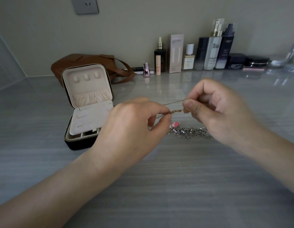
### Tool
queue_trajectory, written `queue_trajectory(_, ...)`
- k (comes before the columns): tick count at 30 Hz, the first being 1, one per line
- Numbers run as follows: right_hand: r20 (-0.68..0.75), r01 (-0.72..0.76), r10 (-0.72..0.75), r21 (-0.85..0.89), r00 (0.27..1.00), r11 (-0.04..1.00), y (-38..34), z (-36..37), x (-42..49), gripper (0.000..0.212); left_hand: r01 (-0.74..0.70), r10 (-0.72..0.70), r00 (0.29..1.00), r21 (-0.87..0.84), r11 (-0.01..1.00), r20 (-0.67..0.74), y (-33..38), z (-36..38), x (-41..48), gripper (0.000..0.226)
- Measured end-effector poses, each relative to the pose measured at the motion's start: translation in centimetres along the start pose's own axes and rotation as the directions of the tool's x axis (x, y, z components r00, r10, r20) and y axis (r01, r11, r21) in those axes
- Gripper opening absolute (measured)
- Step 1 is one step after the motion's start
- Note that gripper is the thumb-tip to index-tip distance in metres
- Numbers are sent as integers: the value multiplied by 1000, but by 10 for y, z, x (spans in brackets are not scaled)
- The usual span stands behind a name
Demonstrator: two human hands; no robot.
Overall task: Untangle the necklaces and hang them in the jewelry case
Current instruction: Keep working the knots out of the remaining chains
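A thin gold necklace (175,111) is stretched in the air between my two hands, its strands twisted together in the middle. My left hand (134,124) pinches one end, and my right hand (213,106) pinches the other between thumb and forefinger. Below them on the table lies a heap of silver chain (189,132) with a small pink charm (174,124) at its left end. The dark jewelry case (87,104) stands open to the left, its beige lid upright with three hooks (87,77) and an elastic pocket. My left hand hides the case's right front corner.
A brown leather bag (87,60) lies behind the case. Several cosmetic bottles, a box and jars (208,53) line the back wall on the right. The grey table (159,178) stretches towards me. A wall socket (85,5) sits at upper left.
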State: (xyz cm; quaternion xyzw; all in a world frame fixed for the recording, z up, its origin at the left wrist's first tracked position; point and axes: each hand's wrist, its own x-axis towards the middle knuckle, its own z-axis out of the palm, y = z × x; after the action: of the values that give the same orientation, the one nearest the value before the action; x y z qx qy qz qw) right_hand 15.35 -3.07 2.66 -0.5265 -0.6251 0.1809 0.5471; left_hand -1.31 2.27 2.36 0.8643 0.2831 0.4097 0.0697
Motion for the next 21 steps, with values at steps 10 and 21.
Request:
queue_trajectory(10,3,3,-3,-32,1000,999,-1,1,0,22,37,-37,999,-21,999,15,1,-2,0,12)
queue_trajectory(21,8,2,-2,-15,1000,1000,1,0,0,21,-86,84,996,81,993,35,-7,3,1,22)
